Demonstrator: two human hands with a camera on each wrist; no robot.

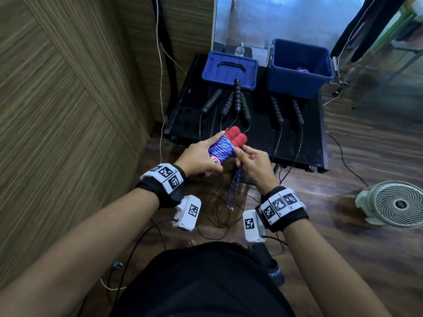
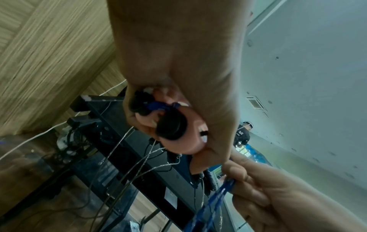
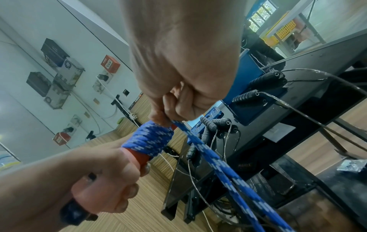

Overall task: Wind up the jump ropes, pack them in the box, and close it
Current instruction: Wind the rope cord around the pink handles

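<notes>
On the far left, wood-grain panels [image 1: 68, 110] are lining the wall, and a black table [image 1: 263, 138] is standing against it ahead of the person. On the table's left half the blue lid [image 1: 229, 69] is lying off the box, with a black handle [image 1: 237, 97] resting partly on its front edge. Three more black handles are lying beside it, thin cables trailing off the table's front edge to the floor.

In front of the table the left hand [image 1: 201, 156] is gripping the red handles [image 1: 235, 136] of a rope, fingers curled round the bundle. The blue cord [image 1: 220, 148] is sitting in tight turns around those handles. Just right of it the right hand [image 1: 251, 163] is pinching the cord's free end, and a short doubled tail [image 1: 233, 191] is hanging below. By my judgement this rope is nearly wound, with only that tail left to wrap or tuck.

Further right, two more black handles [image 1: 287, 113] are lying on the table with cables hanging down. Behind them the blue box [image 1: 299, 72] is standing open, with something purple inside, probably a rope already packed. So the task looks to be early: one rope likely in, one almost ready, three black ropes seemingly unwound, lid not yet on. A white fan [image 1: 393, 204] is sitting on the floor at far right.
</notes>
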